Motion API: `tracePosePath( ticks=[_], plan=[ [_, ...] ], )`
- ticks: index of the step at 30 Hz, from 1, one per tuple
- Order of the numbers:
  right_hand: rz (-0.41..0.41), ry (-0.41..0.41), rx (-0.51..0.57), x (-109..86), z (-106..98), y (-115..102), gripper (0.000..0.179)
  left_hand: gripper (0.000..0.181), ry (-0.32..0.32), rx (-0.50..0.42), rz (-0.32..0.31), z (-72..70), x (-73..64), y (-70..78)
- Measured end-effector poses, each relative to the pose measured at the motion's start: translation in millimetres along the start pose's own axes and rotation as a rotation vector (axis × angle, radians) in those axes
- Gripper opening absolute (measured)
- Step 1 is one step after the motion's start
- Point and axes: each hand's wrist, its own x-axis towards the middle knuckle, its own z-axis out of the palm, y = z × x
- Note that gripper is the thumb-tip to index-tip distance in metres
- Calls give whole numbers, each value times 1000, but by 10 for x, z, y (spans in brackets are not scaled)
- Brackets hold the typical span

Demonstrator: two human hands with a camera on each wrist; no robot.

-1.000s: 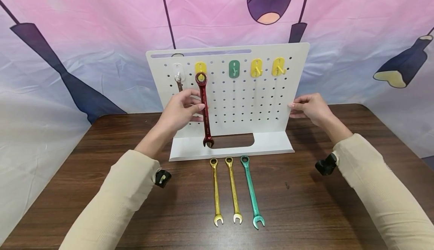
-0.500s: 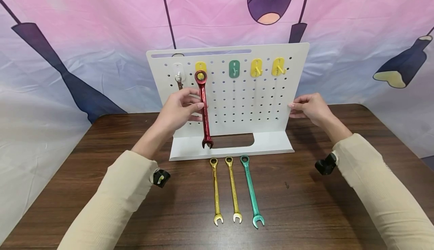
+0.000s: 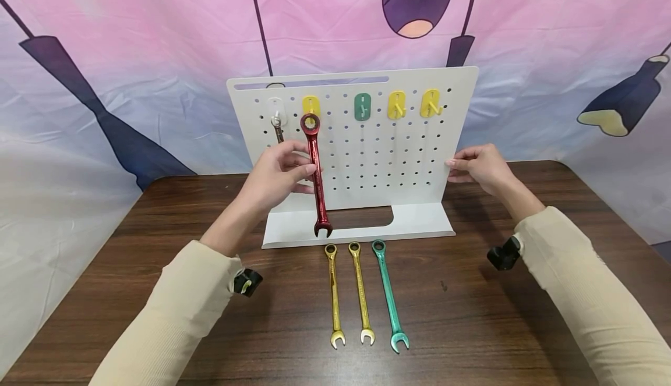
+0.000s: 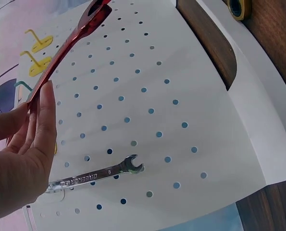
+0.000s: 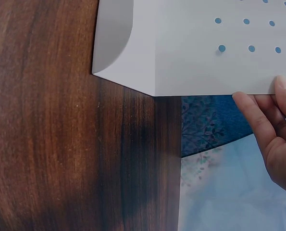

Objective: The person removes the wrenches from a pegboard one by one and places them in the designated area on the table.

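My left hand pinches a red combination wrench by the middle of its shank, thumb in front. The wrench is nearly upright, ring end up, in front of the second hook, a yellow one. Whether ring and hook touch, I cannot tell. Behind that hand, a small silver wrench hangs from the white hook; the left wrist view shows its open end. My right hand pinches the right edge of the white pegboard, with the thumb on the front face.
Two gold wrenches and a green wrench lie on the brown table before the board's base. Right of the red wrench are a green hook and two yellow hooks. A patterned cloth hangs behind.
The red wrench rises a touch, then drops slightly; its open end is now lower. My left wrist has drawn back a little towards me. The right hand and the board stay put.
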Motion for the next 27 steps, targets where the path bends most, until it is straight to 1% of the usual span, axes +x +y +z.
tracePosePath(
  ticks=[4,6,11,15,21,24,27],
  plan=[
    [1,7,-11,5,4,4,17,24,-2,-4,-2,12,-46,-45],
    [1,7,-13,4,4,4,18,25,0,-6,-15,23,-68,-87],
    [-2,4,-8,-6,1,-5,16,26,3,-37,-55,49,-113,-224],
    [-4,1,-3,-12,-2,-9,13,22,-9,-56,-90,66,-147,-347],
    [-4,-7,9,-7,-2,-9,11,18,-30,-47,-138,76,-204,-533],
    [-6,-7,11,-6,-4,-9,11,18,-40,-37,-148,74,-233,-603],
    [-8,-5,10,-5,-3,-4,11,18,-51,-36,-179,70,-261,-664]
  ],
)
